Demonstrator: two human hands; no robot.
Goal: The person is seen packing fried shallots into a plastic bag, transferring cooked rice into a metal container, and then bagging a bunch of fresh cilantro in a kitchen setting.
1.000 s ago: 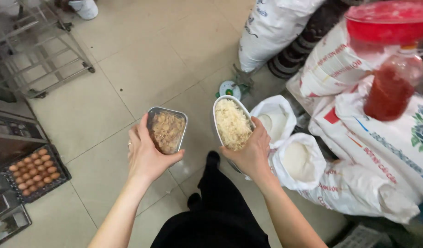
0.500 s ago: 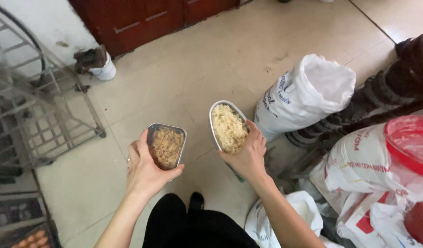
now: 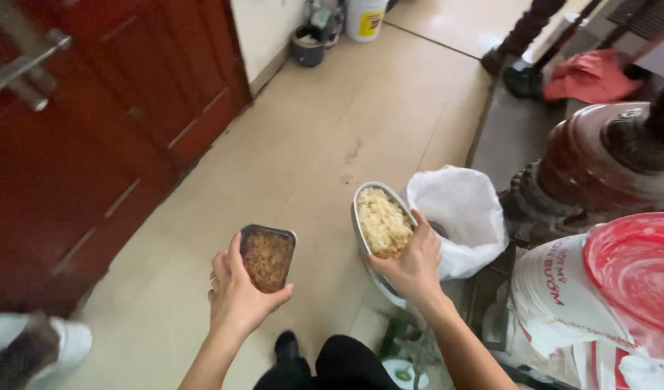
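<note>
Two food trays (image 3: 267,258), perhaps rice

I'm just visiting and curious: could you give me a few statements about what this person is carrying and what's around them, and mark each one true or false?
1. The left hand holds a small rectangular tin of brown food. True.
2. The right hand holds an empty tin. False: its oval tin is heaped with pale shredded food.
3. A white sack stands beside the right hand. True.
4. The door on the left is white. False: it is dark red.
</note>
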